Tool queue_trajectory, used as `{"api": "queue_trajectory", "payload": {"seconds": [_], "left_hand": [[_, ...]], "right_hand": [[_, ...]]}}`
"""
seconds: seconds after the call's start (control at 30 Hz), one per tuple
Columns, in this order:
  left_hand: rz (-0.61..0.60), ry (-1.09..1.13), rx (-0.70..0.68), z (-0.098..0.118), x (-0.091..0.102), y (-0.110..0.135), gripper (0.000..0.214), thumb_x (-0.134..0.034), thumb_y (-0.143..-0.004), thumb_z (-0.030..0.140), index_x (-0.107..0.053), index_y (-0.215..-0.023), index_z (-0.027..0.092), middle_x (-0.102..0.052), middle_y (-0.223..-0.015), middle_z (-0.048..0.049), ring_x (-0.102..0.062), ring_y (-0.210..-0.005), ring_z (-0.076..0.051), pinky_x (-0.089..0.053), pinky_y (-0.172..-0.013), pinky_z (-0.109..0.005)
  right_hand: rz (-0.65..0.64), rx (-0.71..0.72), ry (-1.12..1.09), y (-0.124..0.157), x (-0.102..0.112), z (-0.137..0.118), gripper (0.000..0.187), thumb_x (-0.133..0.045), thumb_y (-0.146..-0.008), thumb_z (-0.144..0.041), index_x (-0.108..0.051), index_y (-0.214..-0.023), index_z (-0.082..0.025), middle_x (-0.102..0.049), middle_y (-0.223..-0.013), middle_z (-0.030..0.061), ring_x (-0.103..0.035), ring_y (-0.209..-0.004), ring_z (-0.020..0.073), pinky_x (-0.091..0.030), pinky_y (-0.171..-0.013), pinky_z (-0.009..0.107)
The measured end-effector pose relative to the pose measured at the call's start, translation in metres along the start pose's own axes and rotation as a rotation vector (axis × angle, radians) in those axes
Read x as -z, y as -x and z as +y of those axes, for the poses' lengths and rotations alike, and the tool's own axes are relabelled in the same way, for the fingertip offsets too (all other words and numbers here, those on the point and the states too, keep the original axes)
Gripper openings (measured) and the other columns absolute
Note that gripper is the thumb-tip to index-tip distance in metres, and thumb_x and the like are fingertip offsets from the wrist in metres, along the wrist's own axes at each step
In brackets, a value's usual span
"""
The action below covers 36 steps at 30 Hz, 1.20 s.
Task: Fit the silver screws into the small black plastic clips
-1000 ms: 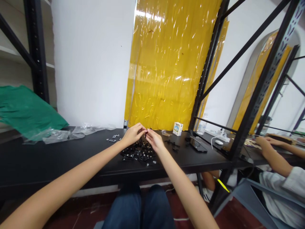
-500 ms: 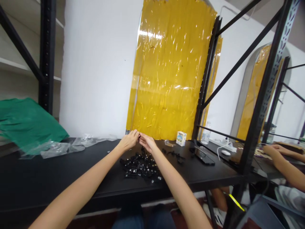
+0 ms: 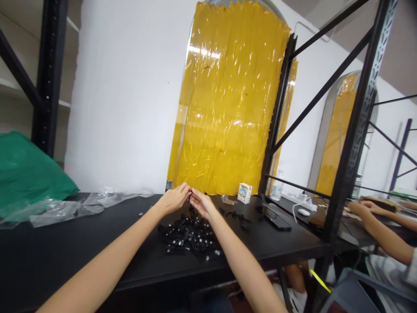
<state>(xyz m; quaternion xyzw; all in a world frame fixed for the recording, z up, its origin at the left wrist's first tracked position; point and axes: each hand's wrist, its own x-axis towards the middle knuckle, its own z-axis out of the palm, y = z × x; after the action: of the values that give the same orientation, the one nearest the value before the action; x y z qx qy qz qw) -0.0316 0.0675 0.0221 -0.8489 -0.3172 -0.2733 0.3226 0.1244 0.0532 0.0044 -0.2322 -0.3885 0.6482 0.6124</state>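
Note:
My left hand (image 3: 174, 199) and my right hand (image 3: 201, 203) meet fingertip to fingertip above a black table (image 3: 81, 243). Both are closed in a pinch on a small black part (image 3: 190, 194) held between them. Just below and in front of my hands lies a heap of several small black parts with shiny metal bits (image 3: 190, 237). A few more black pieces (image 3: 239, 216) lie to the right of the heap.
Clear plastic bags (image 3: 65, 208) and a green cloth (image 3: 22, 174) lie at the left. A small carton (image 3: 244, 193), a black flat device (image 3: 273, 217) and a black rack post (image 3: 348, 143) stand at the right. Another person's arm (image 3: 379, 228) rests beyond the rack.
The view has tilted upward, so my lap has left the picture. My hands stay pinched together over the heap and have shifted a little left in the picture.

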Motion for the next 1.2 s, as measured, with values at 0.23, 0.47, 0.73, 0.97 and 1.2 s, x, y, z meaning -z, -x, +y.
{"api": "queue_trajectory", "payload": {"seconds": [0.23, 0.47, 0.73, 0.97, 1.2], "left_hand": [[-0.100, 0.020, -0.005, -0.001, 0.010, -0.001, 0.024, -0.021, -0.096, 0.026, -0.043, -0.102, 0.017, -0.051, -0.097, -0.0066, -0.059, -0.074, -0.016, -0.044, -0.055, -0.026], [-0.147, -0.049, -0.032, -0.003, 0.011, -0.004, 0.017, -0.031, -0.093, 0.022, -0.044, -0.103, 0.019, -0.051, -0.098, -0.0068, -0.059, -0.082, -0.018, -0.043, -0.056, -0.025], [-0.206, 0.099, -0.002, 0.003, 0.018, -0.004, 0.027, -0.017, -0.097, 0.032, -0.041, -0.098, 0.018, -0.058, -0.092, -0.0062, -0.062, -0.075, -0.018, -0.044, -0.060, -0.028], [-0.207, 0.196, 0.010, 0.007, 0.015, -0.002, 0.026, -0.018, -0.096, 0.030, -0.041, -0.097, 0.017, -0.064, -0.090, -0.0096, -0.064, -0.074, -0.021, -0.045, -0.062, -0.031], [-0.216, 0.143, 0.003, 0.006, 0.010, -0.003, 0.024, -0.021, -0.096, 0.030, -0.041, -0.098, 0.018, -0.065, -0.092, -0.0089, -0.065, -0.072, -0.020, -0.044, -0.058, -0.028]], "right_hand": [[-0.022, 0.035, 0.024, 0.005, -0.003, -0.002, 0.027, -0.077, -0.062, -0.021, -0.066, -0.086, -0.016, -0.069, -0.070, -0.0007, -0.063, -0.062, 0.0087, -0.051, -0.070, 0.022], [-0.003, 0.054, 0.079, 0.008, -0.005, -0.007, 0.026, -0.076, -0.064, -0.019, -0.064, -0.087, -0.016, -0.069, -0.069, -0.0002, -0.063, -0.060, 0.0094, -0.052, -0.069, 0.024], [-0.014, 0.037, 0.088, 0.008, -0.001, -0.006, 0.029, -0.077, -0.062, -0.016, -0.065, -0.089, -0.014, -0.071, -0.072, 0.0005, -0.064, -0.060, 0.0101, -0.052, -0.072, 0.026], [0.058, 0.041, 0.129, 0.007, 0.000, -0.007, 0.029, -0.077, -0.061, -0.017, -0.067, -0.088, -0.016, -0.071, -0.072, -0.0004, -0.062, -0.060, 0.0076, -0.048, -0.067, 0.021], [0.058, 0.049, 0.133, 0.011, -0.003, -0.009, 0.030, -0.077, -0.062, -0.018, -0.065, -0.089, -0.016, -0.070, -0.072, -0.0002, -0.062, -0.062, 0.0083, -0.048, -0.076, 0.025]]}}
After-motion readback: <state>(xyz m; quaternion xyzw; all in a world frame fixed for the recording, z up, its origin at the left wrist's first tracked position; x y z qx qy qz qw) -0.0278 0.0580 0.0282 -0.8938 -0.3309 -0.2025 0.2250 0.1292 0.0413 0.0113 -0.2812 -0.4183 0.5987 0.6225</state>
